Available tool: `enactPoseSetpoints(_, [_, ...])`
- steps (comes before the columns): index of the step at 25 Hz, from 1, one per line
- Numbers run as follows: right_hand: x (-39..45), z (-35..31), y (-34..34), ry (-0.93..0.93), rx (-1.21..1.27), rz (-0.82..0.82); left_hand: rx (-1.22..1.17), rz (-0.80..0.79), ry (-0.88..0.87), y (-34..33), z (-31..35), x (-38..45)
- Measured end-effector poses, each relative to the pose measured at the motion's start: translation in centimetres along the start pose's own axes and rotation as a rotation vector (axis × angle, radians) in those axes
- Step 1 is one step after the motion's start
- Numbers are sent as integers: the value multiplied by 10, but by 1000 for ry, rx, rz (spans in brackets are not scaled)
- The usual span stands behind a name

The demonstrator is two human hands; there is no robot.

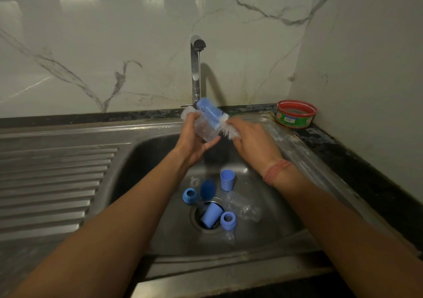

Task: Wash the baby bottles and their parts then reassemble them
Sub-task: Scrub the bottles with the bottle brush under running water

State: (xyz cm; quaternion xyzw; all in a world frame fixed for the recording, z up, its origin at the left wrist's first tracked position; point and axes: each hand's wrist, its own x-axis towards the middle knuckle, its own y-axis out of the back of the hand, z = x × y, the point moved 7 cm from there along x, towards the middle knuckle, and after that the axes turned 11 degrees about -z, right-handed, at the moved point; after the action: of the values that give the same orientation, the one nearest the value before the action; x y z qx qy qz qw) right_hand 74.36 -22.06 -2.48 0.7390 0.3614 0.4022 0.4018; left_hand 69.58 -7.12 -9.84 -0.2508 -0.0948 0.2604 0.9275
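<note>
Right now my left hand (194, 137) wraps a clear baby bottle (207, 130) over the sink (146, 151), fingers curled round its body and thumb underneath. My right hand (250, 142) grips the handle end of the bottle brush (211, 114); the handle itself is hidden under that hand. The brush's blue-and-white bristle head lies across the bottle, pointing toward 10 o'clock, just beneath the tap (196, 68), which seems to run a thin stream.

I judge the bottle light, stiff thin plastic, and wet, so slippery; a grip round the middle of the body suits it better than a pinch at the rim. The bristles are soft and will bend.

Down in the basin at 6 o'clock from my hands lie the other parts: a blue cap (227, 179) standing upright, a second blue cap (211, 215) tipped on its side over the drain (196, 215), two blue collar rings (189, 195) (228, 220), a dark blue round piece (207, 189) and another clear bottle (243, 206) on its side. All are small, light and wet; the clear pieces are hard to see against steel.

At 2 o'clock a red-rimmed tub (296, 114) sits on the desk (343, 151).
</note>
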Motion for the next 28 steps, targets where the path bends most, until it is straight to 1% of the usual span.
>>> enactPoseSetpoints(2, [-1,-5,-5,27,-60,-23,-16,87,-49,13,11,-2])
enactPoseSetpoints(4, [0,-5,-7,2,-119,-35,12,121,-38,17,13,-5])
enactPoseSetpoints(8, [0,-1,-4,-19,-118,5,109,-34,85,-12,-2,-10])
enactPoseSetpoints(10, [1,1,-3,-17,-97,12,38,-62,123,-23,-8,-11])
enactPoseSetpoints(12, [0,1,-3,-10,-77,14,-61,-58,104,-21,-5,-9])
enactPoseSetpoints(15, [-5,-12,-6,49,-42,-16,-227,33,35,0,5,-6])
enactPoseSetpoints(17, [-8,-22,-8,81,-47,-32,-275,81,4,11,7,-5])
enactPoseSetpoints(19, [-7,-24,-9,84,-61,-33,-194,62,30,11,6,-6])
enactPoseSetpoints(23, [1,-5,-9,13,-62,-27,38,-22,135,-17,-18,-10])
enactPoseSetpoints(24, [2,-2,-8,-3,-65,-21,58,-49,162,-25,-23,-11])
enactPoseSetpoints(26, [3,3,-7,-27,-64,-8,24,-80,175,-34,-24,-10])
enactPoseSetpoints(28, [2,0,-7,-24,-50,-13,-44,-52,124,-25,-13,-6])
